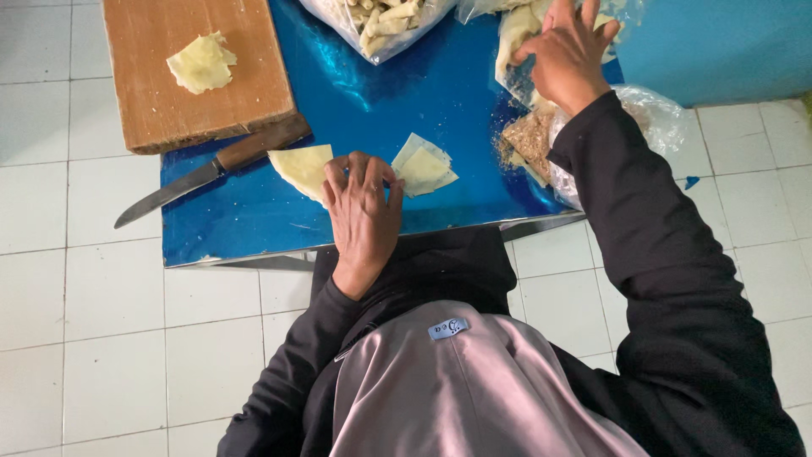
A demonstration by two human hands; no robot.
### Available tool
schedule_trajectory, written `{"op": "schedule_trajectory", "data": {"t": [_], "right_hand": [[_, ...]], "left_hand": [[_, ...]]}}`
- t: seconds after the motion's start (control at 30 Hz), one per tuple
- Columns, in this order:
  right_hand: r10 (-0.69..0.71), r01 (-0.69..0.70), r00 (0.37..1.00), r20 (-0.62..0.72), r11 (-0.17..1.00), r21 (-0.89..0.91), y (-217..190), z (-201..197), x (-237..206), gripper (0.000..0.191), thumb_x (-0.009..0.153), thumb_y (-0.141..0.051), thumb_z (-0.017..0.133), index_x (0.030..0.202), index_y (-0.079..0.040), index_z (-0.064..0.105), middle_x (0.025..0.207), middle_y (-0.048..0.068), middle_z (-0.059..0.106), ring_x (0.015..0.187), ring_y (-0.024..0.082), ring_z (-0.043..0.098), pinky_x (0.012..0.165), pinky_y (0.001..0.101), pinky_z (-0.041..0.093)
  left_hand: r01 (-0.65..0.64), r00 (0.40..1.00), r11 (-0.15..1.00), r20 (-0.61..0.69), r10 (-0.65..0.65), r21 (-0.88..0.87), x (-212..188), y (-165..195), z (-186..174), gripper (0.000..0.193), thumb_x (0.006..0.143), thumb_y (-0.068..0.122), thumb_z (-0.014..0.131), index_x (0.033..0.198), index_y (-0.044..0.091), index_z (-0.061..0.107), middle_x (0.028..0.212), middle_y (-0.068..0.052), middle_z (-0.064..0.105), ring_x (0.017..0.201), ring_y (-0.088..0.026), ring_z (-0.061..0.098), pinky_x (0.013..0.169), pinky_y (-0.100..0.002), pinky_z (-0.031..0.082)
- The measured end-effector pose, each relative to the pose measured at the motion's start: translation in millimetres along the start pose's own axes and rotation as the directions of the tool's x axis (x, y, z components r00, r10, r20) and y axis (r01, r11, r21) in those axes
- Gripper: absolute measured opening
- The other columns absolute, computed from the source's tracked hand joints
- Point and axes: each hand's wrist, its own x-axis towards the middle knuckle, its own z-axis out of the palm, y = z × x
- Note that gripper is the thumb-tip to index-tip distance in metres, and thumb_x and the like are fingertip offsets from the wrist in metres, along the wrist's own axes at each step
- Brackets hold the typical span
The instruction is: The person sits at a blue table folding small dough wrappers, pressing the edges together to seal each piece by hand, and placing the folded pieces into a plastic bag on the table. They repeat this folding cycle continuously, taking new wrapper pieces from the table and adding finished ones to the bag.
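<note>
Head view, left hand (364, 216): fingers spread flat, pressing pale yellow dough sheet (304, 169) on blue tabletop (254, 211).
Right hand (565, 52): fingers curled, gripping clear plastic bag (516, 34).

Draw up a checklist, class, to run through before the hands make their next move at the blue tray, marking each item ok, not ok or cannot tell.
1. Left hand rests on the pale wrapper sheet: ok.
2. Right hand reaches the plastic bag: ok.
3. Right grip holds something: cannot tell.
4. Knife lies clear of both hands: ok.
5. Spare wrapper stack beside the left hand: ok.
6. Knife fully on the blue tray: not ok, blade overhangs.
</note>
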Motion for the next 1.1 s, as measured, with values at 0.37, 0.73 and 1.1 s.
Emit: {"op": "schedule_trajectory", "data": {"t": [0.37,0.73,1.1], "right_hand": [[-0.164,0.037,0.977,0.137,0.761,0.647,-43.9,-49.4,-26.3,0.056,0.095,0.014,0.058,0.118,-0.031,0.082,0.107,0.005,0.036,0.108,0.027,0.038,0.096,0.038,0.037],[-0.259,0.251,0.965,0.035,0.957,0.148,-144.4,-92.1,-58.9,0.057,0.09,-0.002,0.063,0.139,-0.029,0.074,0.115,0.002,0.046,0.106,0.025,0.041,0.092,0.0482,0.034],[-0.264,0.233,0.96,0.096,0.939,0.251,-132.1,-86.2,-60.5,0.067,0.097,0.001,0.054,0.148,-0.042,0.063,0.115,0.001,0.046,0.101,0.026,0.04,0.085,0.0463,0.029]], "left_hand": [[0.018,0.998,0.999,0.063,-0.016,-0.031,1.9,2.2,-2.1,0.028,0.086,0.014,0.074,0.11,0.013,0.06,0.101,-0.003,0.061,0.111,-0.03,0.051,0.088,-0.046,0.038],[-0.059,0.995,0.998,0.079,0.056,0.035,0.0,-0.2,-0.5,0.032,0.09,0.014,0.068,0.122,0.016,0.069,0.107,-0.004,0.06,0.11,-0.029,0.051,0.091,-0.044,0.039],[-0.058,0.995,0.998,0.078,0.055,0.033,-0.8,-1.2,2.0,0.03,0.091,0.014,0.069,0.12,0.015,0.071,0.107,-0.005,0.06,0.11,-0.029,0.05,0.092,-0.044,0.039]]}}
